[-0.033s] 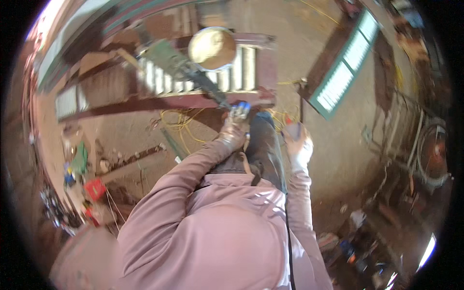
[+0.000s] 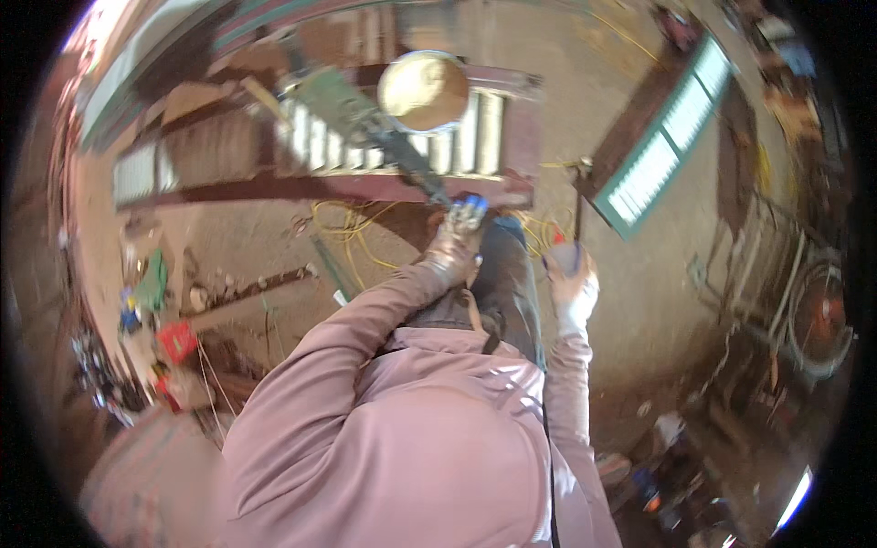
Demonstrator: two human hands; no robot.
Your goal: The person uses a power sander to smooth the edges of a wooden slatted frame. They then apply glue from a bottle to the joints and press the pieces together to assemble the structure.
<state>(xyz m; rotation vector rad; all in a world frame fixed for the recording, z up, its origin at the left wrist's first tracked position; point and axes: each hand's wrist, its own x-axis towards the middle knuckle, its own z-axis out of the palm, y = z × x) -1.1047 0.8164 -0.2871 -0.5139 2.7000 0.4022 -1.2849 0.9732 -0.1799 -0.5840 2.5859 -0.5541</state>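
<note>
My left hand [image 2: 451,256], with pale smears on it, is closed in front of my lap around a small greyish thing with blue parts [image 2: 470,210]. Blur hides its exact kind. Just beyond that hand lies the dark end of a long green and black object [image 2: 402,155], which slants across a slatted maroon frame [image 2: 516,183]. My right hand [image 2: 575,290], also whitened, is at my right side with fingers curled round a rounded grey-brown thing [image 2: 563,259]. A round container [image 2: 425,91] with tan contents is on the frame's slats.
A green panel with pale louvres [image 2: 667,142] lies slanted at right. Yellow cord [image 2: 352,239] coils on the ground before the frame. A red container [image 2: 176,341] and green cloth [image 2: 152,279] are at left. A wheel [image 2: 818,315] stands far right, near scattered clutter.
The whole scene has shifted slightly right and down in view. Both hands keep their grip, and the right hand's rounded thing shows a little more plainly.
</note>
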